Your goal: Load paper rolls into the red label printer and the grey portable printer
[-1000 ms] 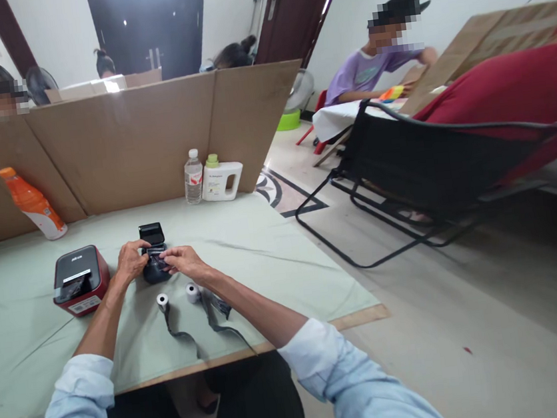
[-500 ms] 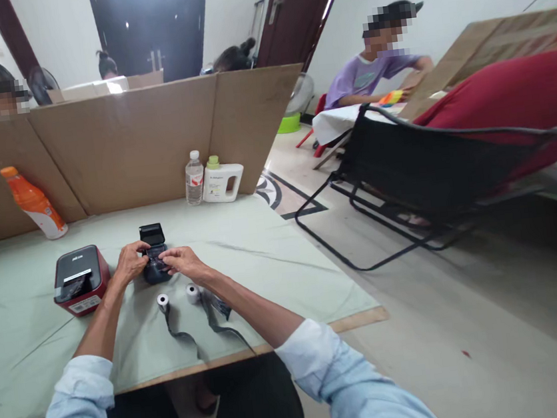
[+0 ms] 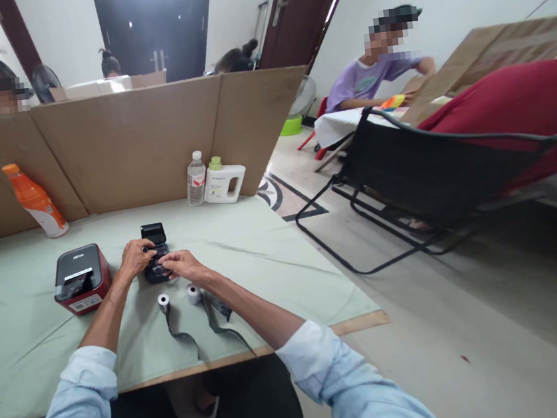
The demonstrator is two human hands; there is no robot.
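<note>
A small black label printer (image 3: 157, 274) rests on the cloth-covered table with its lid (image 3: 153, 234) flipped up. Over its left side bends my left hand (image 3: 136, 257), fingertips closed at the inside of the compartment; what they grip is hidden. From the right, my right hand (image 3: 183, 265) pinches at the printer's front part, on something too small and dark to name. Nearer me lie two white rolls, a left roll (image 3: 164, 302) and a right roll (image 3: 194, 294), each with a dark strip trailing toward the table edge. A crumpled dark piece (image 3: 221, 307) lies beside the right roll.
A red and black boxy machine (image 3: 82, 278) stands left of my left forearm. Behind are an orange bottle (image 3: 39, 203), a clear bottle (image 3: 195, 181) and a white jug (image 3: 222, 183), before a cardboard screen (image 3: 135, 145). A folding chair (image 3: 435, 171) and other people are beyond.
The left fingers have shifted slightly within the printer's compartment, and the right fingertips have moved a little on its front part. The whole view has shifted slightly.
</note>
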